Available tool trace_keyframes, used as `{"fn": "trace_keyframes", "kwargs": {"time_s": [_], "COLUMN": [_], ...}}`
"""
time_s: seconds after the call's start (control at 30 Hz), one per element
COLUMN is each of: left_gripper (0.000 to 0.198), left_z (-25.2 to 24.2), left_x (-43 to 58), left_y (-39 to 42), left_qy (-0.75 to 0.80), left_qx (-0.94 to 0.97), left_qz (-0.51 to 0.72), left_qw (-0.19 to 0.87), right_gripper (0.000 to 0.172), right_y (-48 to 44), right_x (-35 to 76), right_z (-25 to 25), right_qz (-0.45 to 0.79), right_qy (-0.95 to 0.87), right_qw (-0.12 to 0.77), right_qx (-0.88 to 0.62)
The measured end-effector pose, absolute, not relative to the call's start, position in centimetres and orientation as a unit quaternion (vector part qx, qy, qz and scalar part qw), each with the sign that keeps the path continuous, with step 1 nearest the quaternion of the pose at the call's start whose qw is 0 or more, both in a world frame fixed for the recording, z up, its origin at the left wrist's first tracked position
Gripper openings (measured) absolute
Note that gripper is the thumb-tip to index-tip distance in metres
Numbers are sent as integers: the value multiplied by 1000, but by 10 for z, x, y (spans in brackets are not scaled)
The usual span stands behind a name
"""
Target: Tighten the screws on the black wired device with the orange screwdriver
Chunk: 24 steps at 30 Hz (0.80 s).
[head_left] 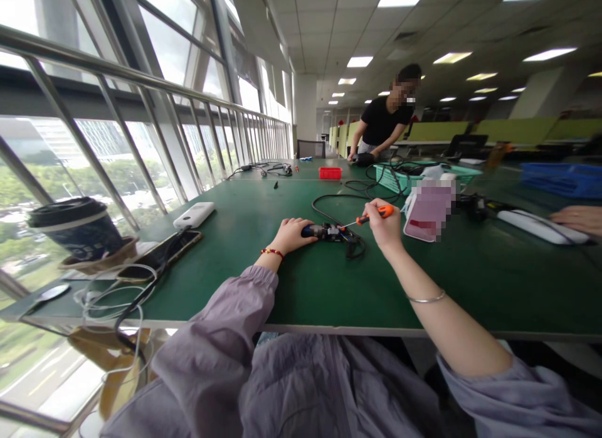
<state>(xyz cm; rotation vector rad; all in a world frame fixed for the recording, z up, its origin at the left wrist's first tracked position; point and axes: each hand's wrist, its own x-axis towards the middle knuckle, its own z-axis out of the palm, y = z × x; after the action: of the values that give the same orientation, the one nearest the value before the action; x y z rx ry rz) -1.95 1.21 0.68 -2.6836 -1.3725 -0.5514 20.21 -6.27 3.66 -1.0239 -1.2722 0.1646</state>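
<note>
My left hand (291, 236) is closed around the left end of a dark, corded power tool (330, 232) and keeps it down on the green table. Its right half looks uncovered, with small metal parts and wires showing. In my right hand (385, 226) is an orange-and-black screwdriver (375, 214), its fingers wrapped round the handle. The shaft slants left and down, and its tip reaches the uncovered part of the tool; whether it sits on a screw is too small to tell. A black cable (324, 197) loops behind on the tabletop.
A pink-backed phone (426, 215) stands right of my right hand, before a green basket (392, 177) of cables. A red tray (330, 173) lies farther back. A cup (78, 228), phone and white cords lie left. A person (385, 121) works opposite; another's hand (580, 218) rests at right.
</note>
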Motion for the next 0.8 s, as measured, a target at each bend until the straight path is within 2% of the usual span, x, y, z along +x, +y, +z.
{"fn": "trace_keyframes", "kwargs": {"time_s": [0.53, 0.8], "left_gripper": [47, 48], "left_z": [6, 6], "left_x": [-20, -21], "left_y": [13, 14], "left_qy": [-446, -444], "left_qx": [-876, -877], "left_qz": [-179, -178], "left_qw": [42, 41], "right_gripper": [25, 23], "right_y": [-64, -64], "right_x": [200, 202], "right_z": [36, 37], "right_qz": [69, 76], "right_qy": [-587, -548], "right_qw": [656, 686], "right_qx": [-469, -473]}}
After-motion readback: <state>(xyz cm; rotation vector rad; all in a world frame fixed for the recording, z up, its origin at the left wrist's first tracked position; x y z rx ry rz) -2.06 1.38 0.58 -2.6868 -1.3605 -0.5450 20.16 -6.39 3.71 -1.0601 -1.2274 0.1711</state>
